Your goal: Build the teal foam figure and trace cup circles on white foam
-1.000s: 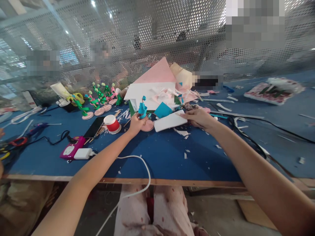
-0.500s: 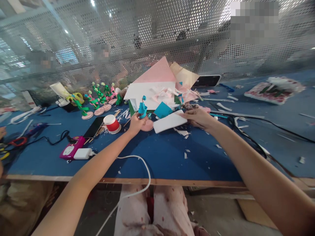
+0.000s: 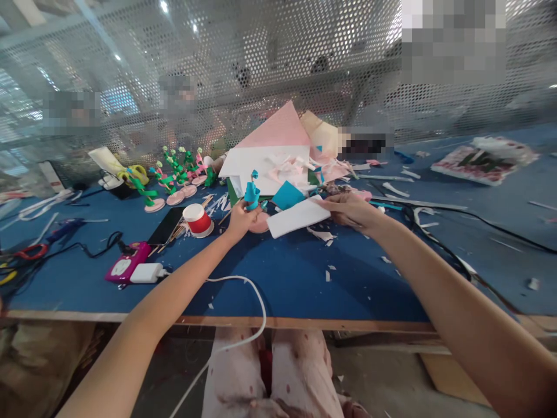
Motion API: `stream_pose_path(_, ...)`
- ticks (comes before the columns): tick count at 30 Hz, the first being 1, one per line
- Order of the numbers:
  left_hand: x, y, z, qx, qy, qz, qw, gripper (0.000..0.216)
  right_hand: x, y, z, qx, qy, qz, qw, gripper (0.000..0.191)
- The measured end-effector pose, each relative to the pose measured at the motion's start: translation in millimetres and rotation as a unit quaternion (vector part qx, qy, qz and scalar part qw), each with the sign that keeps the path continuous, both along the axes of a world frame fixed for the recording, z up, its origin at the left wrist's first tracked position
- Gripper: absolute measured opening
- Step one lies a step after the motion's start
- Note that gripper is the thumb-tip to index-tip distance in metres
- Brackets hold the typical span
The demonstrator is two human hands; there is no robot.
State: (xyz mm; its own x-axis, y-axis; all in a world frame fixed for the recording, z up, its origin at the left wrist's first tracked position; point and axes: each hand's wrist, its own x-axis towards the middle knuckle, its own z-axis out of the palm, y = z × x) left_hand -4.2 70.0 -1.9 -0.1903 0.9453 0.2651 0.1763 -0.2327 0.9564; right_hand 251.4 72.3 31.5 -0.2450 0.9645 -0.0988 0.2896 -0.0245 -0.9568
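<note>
Left hand [image 3: 241,219] pinched the blue paper figure [image 3: 252,193] upright on its pink round base [image 3: 260,223], steadying it | right hand [image 3: 350,210] gripped 1 white foam sheet [image 3: 297,216] by its edge, just beside the figure | both over the blue table [image 3: 282,273], near the red cup [image 3: 198,220].

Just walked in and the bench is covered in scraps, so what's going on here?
A person seated at a blue table is doing foam craft. The left hand holds a small blue figure on a pink round base, while the right hand grips a white foam sheet by its end. A row of finished green and pink figures stands to the left, near a red and white cup. Paper offcuts lie everywhere.
</note>
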Motion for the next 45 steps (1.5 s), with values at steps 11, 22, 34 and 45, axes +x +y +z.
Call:
stream_pose_path(11,-0.9,1.2,-1.1,0.014,0.014,0.009,1.0,0.014,1.3,3.8,-5.3,-0.016,0.034,-0.017,0.999,0.044)
stream_pose_path(22,0.1,-1.0,0.9,0.006,0.018,0.006,1.0,0.014,-0.7,-1.1,1.6,-0.023,0.028,-0.007,0.999,0.042)
stream_pose_path(34,-1.3,2.5,-3.3,0.0,0.017,-0.001,1.0,0.015,1.0,1.2,-1.3,-0.013,0.003,-0.042,0.999,0.041)
stream_pose_path(45,-2.2,2.5,-4.1,0.016,0.013,-0.016,1.0,0.019,2.0,0.3,1.2,-0.005,0.017,-0.027,0.999,0.04)
